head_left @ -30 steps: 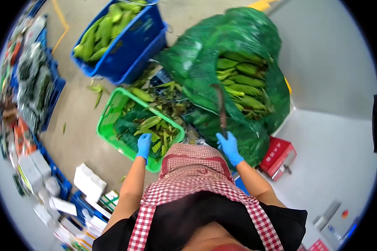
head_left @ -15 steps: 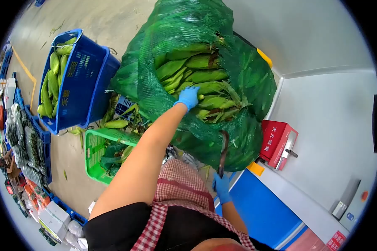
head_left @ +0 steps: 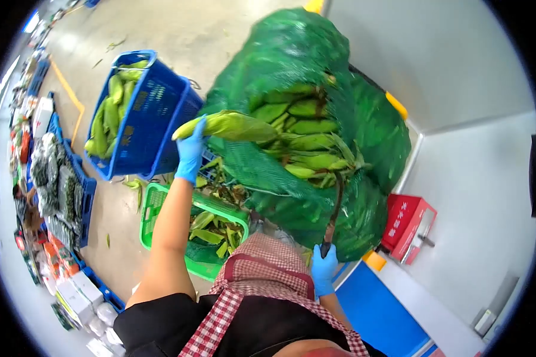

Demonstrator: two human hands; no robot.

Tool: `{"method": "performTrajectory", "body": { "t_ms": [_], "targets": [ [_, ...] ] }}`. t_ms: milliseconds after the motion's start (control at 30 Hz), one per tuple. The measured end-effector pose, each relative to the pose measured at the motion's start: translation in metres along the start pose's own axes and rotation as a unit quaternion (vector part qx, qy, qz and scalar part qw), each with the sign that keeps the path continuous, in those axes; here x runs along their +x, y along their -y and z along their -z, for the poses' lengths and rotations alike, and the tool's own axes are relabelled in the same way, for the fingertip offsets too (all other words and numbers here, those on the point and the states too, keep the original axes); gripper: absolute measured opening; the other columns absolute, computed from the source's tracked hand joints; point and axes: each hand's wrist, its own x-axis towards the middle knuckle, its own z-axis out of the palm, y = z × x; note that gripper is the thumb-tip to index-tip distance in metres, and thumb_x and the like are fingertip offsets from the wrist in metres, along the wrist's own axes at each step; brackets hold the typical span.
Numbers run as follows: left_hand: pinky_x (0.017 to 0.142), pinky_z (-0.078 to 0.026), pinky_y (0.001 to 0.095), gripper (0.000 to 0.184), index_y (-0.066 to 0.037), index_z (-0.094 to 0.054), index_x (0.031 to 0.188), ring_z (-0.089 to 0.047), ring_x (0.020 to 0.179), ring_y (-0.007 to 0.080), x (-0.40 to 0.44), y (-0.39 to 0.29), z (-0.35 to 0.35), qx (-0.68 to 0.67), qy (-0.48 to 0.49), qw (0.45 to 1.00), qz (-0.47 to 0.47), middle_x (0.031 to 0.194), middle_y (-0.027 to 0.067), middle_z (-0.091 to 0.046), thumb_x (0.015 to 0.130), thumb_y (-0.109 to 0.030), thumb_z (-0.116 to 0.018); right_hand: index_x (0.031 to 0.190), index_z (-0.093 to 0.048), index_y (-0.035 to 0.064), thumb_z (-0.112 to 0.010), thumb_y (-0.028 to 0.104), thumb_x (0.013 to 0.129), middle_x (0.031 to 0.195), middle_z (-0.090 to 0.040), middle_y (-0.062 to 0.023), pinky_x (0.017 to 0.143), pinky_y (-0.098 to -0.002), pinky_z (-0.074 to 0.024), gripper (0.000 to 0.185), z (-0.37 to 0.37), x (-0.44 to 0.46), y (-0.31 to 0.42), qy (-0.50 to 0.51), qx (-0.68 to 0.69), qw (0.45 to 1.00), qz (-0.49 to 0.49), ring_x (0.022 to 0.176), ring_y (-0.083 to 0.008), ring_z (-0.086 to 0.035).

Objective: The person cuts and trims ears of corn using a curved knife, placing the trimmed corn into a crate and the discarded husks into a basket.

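My left hand [head_left: 190,156], in a blue glove, is closed around one end of an ear of corn [head_left: 238,127] in its green husk. The ear lies level in front of the opening of a green mesh sack [head_left: 301,44]. More husked ears [head_left: 315,143] are stacked inside that opening. Low on the right, my right hand [head_left: 324,271], also gloved, grips the dark handle of a long knife [head_left: 335,208]. The blade points up toward the stacked ears; I cannot tell whether its tip touches them.
Left of the sack stands a blue crate [head_left: 155,113] holding several ears of corn. Below it, a green basket [head_left: 153,205] contains husk pieces, with more husks on the floor. A red box [head_left: 408,223] sits at right by the grey wall. Packed goods line the far left.
My left hand has drawn an ear of corn out of the sack and carried it left. My right hand with the knife has moved slightly up, and the view has shifted.
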Motion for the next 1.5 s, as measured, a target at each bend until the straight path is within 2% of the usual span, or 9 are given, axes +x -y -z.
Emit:
{"method": "performTrajectory", "body": {
  "t_ms": [267, 400, 533, 567, 633, 867, 1067, 1333, 1500],
  "targets": [
    [0.074, -0.053, 0.0352, 0.032, -0.004, -0.057, 0.106, -0.061, 0.092, 0.0208, -0.171, -0.119, 0.179, -0.164, -0.279, 0.945, -0.057, 0.104, 0.0087, -0.062, 0.082, -0.024, -0.064, 0.099, -0.053, 0.0025, -0.062, 0.025, 0.081, 0.072, -0.059, -0.0179, 0.057, -0.0397, -0.0438, 0.030, -0.031, -0.008, 0.164, 0.196, 0.002, 0.933, 0.302, 0.062, -0.0337, -0.057],
    [0.074, -0.053, 0.0327, 0.032, -0.004, -0.060, 0.105, -0.061, 0.088, 0.0193, -0.250, -0.141, 0.234, -0.138, -0.387, 0.906, -0.096, 0.100, 0.0077, -0.062, 0.080, -0.023, -0.066, 0.084, -0.046, 0.0061, -0.052, 0.013, 0.089, 0.062, -0.045, -0.0005, 0.049, -0.0242, -0.0399, 0.010, -0.076, -0.084, 0.242, 0.237, 0.414, 0.840, 0.258, 0.053, -0.0081, -0.045],
    [0.074, -0.053, 0.0319, 0.030, -0.004, -0.062, 0.102, -0.060, 0.088, 0.0184, -0.296, -0.144, 0.287, -0.145, -0.461, 0.865, -0.136, 0.099, 0.0073, -0.062, 0.080, -0.023, -0.066, 0.081, -0.050, -0.0053, -0.056, 0.023, 0.077, 0.070, -0.057, -0.0201, 0.058, -0.0412, -0.0450, 0.029, -0.190, -0.084, 0.141, 0.499, -0.238, 0.732, 0.399, 0.062, -0.0299, -0.058],
    [0.074, -0.053, 0.0319, 0.030, -0.003, -0.062, 0.102, -0.060, 0.088, 0.0181, -0.311, -0.149, 0.299, -0.138, -0.474, 0.858, -0.141, 0.099, 0.0072, -0.062, 0.080, -0.024, -0.066, 0.080, -0.053, -0.0048, -0.057, 0.023, 0.076, 0.067, -0.057, -0.0177, 0.054, -0.0403, -0.0453, 0.028, -0.159, -0.103, 0.156, 0.636, -0.268, 0.696, 0.196, 0.056, -0.0268, -0.057],
    [0.071, -0.053, 0.0315, 0.029, -0.003, -0.063, 0.100, -0.060, 0.088, 0.0166, -0.340, -0.165, 0.330, -0.131, -0.504, 0.841, -0.145, 0.097, 0.0070, -0.063, 0.081, -0.025, -0.065, 0.081, -0.054, -0.0013, -0.058, 0.023, 0.077, 0.064, -0.056, -0.0108, 0.048, -0.0349, -0.0434, 0.025, -0.198, -0.074, 0.127, 0.572, -0.238, 0.738, 0.267, 0.049, -0.0198, -0.053],
    [0.096, -0.039, 0.0405, 0.056, -0.013, -0.045, 0.124, -0.049, 0.108, 0.0220, -0.345, -0.094, 0.394, -0.436, -0.293, 0.794, -0.306, 0.117, 0.0062, -0.051, 0.081, -0.046, -0.058, 0.085, -0.050, 0.0051, -0.056, 0.019, 0.083, 0.060, -0.051, -0.0049, 0.035, -0.0319, -0.0388, 0.015, -0.164, -0.095, 0.219, 0.605, -0.113, 0.777, 0.129, 0.041, -0.0158, -0.047],
    [0.070, -0.049, 0.0325, 0.048, -0.009, -0.057, 0.111, -0.061, 0.082, 0.0181, -0.307, -0.026, 0.309, -0.226, -0.245, 0.939, 0.084, 0.094, 0.0053, -0.063, 0.066, -0.013, -0.073, 0.084, -0.047, 0.0065, -0.056, 0.019, 0.086, 0.058, -0.050, -0.0027, 0.036, -0.0272, -0.0361, 0.016, -0.166, -0.137, 0.236, 0.625, -0.039, 0.750, 0.212, 0.040, -0.0125, -0.046],
    [0.084, -0.048, 0.0411, 0.049, -0.007, -0.050, 0.121, -0.057, 0.103, 0.0257, -0.309, 0.011, 0.278, -0.512, -0.016, 0.855, 0.081, 0.113, 0.0136, -0.059, 0.076, -0.025, -0.058, 0.083, -0.046, 0.0067, -0.056, 0.018, 0.086, 0.056, -0.049, -0.0022, 0.034, -0.0266, -0.0342, 0.016, -0.181, -0.135, 0.201, 0.553, 0.020, 0.809, 0.201, 0.037, -0.0111, -0.044],
    [0.082, -0.050, 0.0387, 0.055, -0.005, -0.045, 0.125, -0.057, 0.102, 0.0262, -0.327, 0.003, 0.233, -0.640, 0.050, 0.763, 0.079, 0.114, 0.0136, -0.057, 0.075, -0.023, -0.061, 0.083, -0.048, 0.0045, -0.060, 0.018, 0.083, 0.059, -0.051, -0.0024, 0.039, -0.0272, -0.0365, 0.018, -0.193, -0.119, 0.200, 0.453, -0.040, 0.741, 0.493, 0.041, -0.0120, -0.046]
  ]
}}
